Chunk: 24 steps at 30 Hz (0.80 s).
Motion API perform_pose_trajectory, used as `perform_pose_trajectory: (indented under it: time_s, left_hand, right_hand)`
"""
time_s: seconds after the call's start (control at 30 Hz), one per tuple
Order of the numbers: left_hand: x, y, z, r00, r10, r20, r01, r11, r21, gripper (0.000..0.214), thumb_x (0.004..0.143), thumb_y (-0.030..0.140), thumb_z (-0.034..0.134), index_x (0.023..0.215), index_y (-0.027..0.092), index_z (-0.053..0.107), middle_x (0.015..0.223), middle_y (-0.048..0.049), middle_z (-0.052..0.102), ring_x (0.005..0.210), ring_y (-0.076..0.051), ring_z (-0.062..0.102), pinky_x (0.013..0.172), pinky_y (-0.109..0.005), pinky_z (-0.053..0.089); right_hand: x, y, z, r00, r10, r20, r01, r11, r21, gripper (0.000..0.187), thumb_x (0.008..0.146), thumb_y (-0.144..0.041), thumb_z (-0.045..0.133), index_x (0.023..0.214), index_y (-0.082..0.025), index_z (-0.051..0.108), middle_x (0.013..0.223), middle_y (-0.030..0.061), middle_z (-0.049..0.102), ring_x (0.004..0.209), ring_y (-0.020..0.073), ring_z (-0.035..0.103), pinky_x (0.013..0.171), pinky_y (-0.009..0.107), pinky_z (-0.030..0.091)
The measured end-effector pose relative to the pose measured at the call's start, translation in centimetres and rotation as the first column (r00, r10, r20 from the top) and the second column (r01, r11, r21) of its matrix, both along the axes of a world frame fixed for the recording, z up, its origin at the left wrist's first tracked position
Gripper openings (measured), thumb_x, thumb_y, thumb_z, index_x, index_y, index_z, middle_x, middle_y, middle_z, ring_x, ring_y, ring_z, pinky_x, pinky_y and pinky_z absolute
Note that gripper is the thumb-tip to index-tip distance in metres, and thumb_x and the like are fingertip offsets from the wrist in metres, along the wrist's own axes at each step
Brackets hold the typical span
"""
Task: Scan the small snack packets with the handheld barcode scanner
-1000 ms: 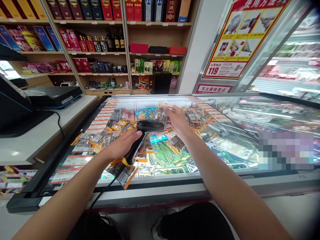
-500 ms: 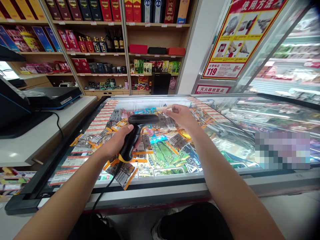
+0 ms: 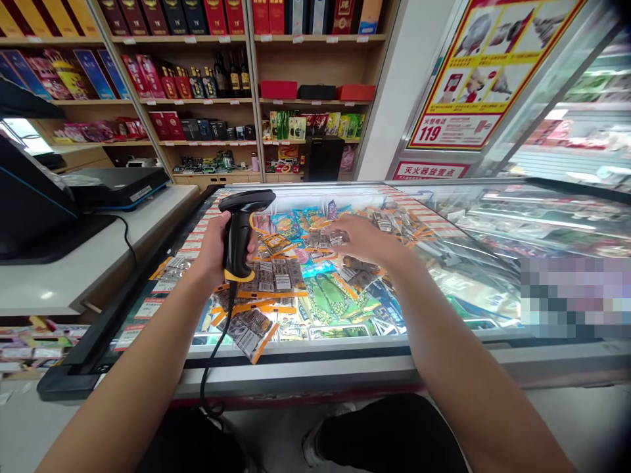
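Beyond freezer (image 3: 315,373), shelves (image 3: 315,66). Gripping scanner (image 3: 237,243) in left hand (image 3: 214,246), near left edge; holding right hand (image 3: 367,240) loosely curled, fingers parted, over packets (image 3: 318,238) toward far edge, contact unclear. Could snag cord (image 3: 231,303) on front edge by overreaching.

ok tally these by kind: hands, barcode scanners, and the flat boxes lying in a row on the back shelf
Hands: 2 (left hand, right hand)
Barcode scanner: 1
Red flat boxes: 2
Black flat box: 1
Total: 6
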<state>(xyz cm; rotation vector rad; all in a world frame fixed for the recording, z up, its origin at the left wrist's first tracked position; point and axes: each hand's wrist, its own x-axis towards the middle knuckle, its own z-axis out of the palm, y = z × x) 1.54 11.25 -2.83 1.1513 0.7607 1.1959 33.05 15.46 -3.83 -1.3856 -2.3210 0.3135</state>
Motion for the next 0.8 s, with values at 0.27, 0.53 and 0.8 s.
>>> perform_pose_trajectory:
  time_s: [0.27,0.53,0.8]
  left_hand:
    - [0.2,0.2,-0.8,0.998,-0.048,-0.043,0.048,0.999,-0.001,0.049,0.090,0.067,0.049,0.084,0.019,0.060,0.054,-0.0020,0.056,0.043,-0.015,0.050,0.040,-0.025,0.039]
    - [0.0,0.2,-2.1,0.977,-0.121,-0.175,0.131,0.990,0.048,0.052,0.087,0.069,0.053,0.089,0.019,0.062,0.058,-0.0031,0.061,0.045,-0.015,0.052,0.043,-0.027,0.042]
    - [0.3,-0.4,-2.8,0.927,-0.230,-0.295,0.249,0.968,0.027,0.057,0.091,0.072,0.050,0.091,0.017,0.065,0.061,-0.0058,0.065,0.047,-0.016,0.055,0.047,-0.028,0.043]
  right_hand:
    - [-7.0,-1.5,-3.4,0.978,0.209,0.010,-0.202,0.958,-0.202,0.067,0.088,-0.064,0.079,0.144,-0.030,0.066,0.144,0.0132,0.067,0.143,0.0405,0.049,0.112,0.055,0.045]
    - [-5.7,-1.4,-1.9,0.984,0.109,-0.143,-0.136,0.972,-0.192,0.070,0.084,-0.043,0.087,0.147,-0.025,0.061,0.149,0.0154,0.059,0.135,0.0365,0.057,0.107,0.050,0.050]
    - [-4.5,-0.7,-1.8,0.964,0.031,-0.263,-0.076,0.984,-0.163,0.060,0.090,-0.046,0.080,0.142,-0.028,0.055,0.139,0.0095,0.066,0.091,0.0252,0.067,0.080,0.042,0.053]
